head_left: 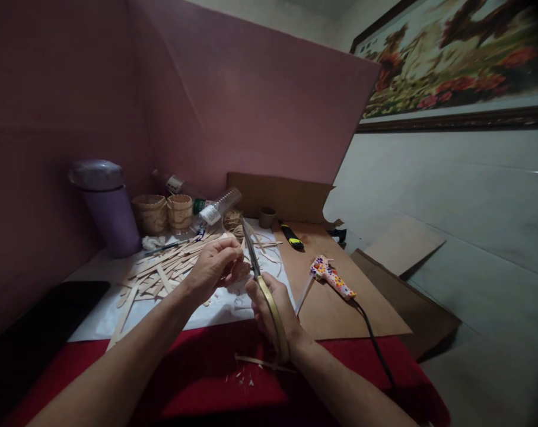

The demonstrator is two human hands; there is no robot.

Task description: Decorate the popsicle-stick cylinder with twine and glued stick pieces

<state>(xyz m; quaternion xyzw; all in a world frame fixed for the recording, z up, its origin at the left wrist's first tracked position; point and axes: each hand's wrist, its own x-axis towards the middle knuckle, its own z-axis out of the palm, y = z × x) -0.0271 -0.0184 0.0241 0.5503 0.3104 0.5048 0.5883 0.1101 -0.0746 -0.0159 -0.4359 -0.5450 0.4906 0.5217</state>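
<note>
My right hand (281, 299) grips a pair of scissors (272, 308) by its gold-coloured handles, and the dark blades point up and away from me. Just left of the blades, my left hand (217, 261) is closed in a pinch. A small pale sliver shows at its fingertips, but I cannot make out what it is. Behind and left of this hand, many flat wooden craft sticks (162, 270) lie in a loose pile on white paper (95, 317). Below the scissors, a thin stick piece (262, 360) and small scraps rest on the red cloth (197, 379).
A flower-patterned glue gun (333, 279) with a black cord and a yellow-black utility knife (292, 236) lie on brown cardboard (353, 314). At the back stand a purple tumbler (111, 216), two wooden cups (180, 213), a plastic bottle (219, 207), twine (233, 219) and a small pot (267, 217).
</note>
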